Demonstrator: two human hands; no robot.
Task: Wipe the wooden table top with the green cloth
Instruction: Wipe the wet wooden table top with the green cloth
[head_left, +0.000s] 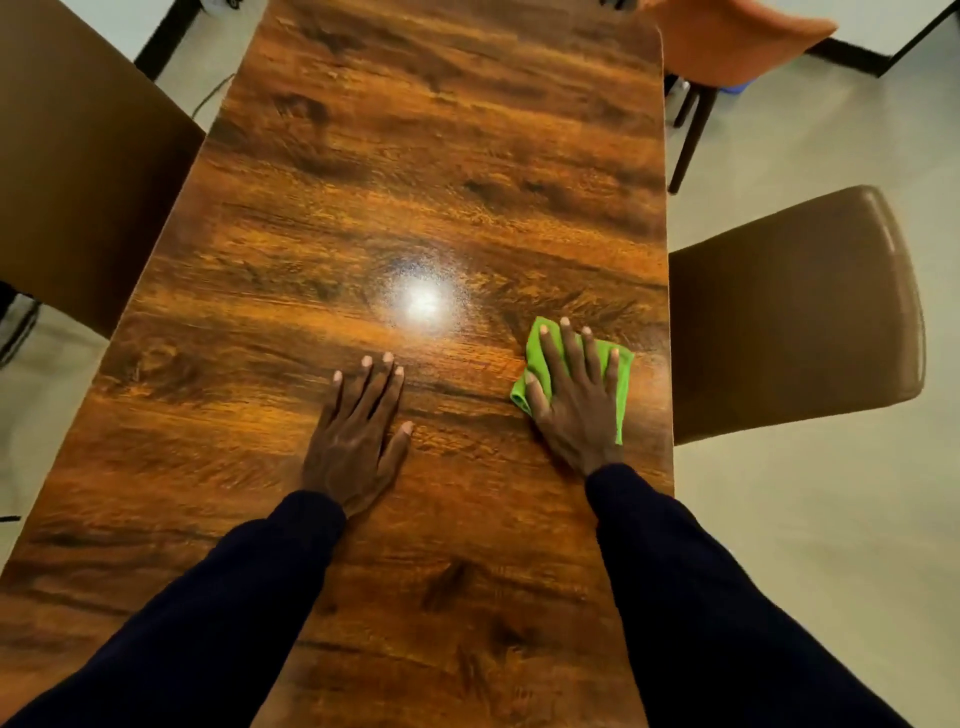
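While right hand (576, 400) presses green cloth (615, 364) flat, left hand (358, 436) splayed on table (415, 156)

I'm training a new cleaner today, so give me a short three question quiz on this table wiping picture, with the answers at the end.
1. True or false: the left hand holds the green cloth.
2. Which chair stands nearest the cloth: A, the orange chair; B, the brown chair on the right; C, the brown chair on the left?
3. Fill in: the right hand presses the cloth flat near the table's ____ edge.

Key
1. False: the left hand lies bare on the wooden table top; the cloth is under the right hand.
2. B.
3. Right.
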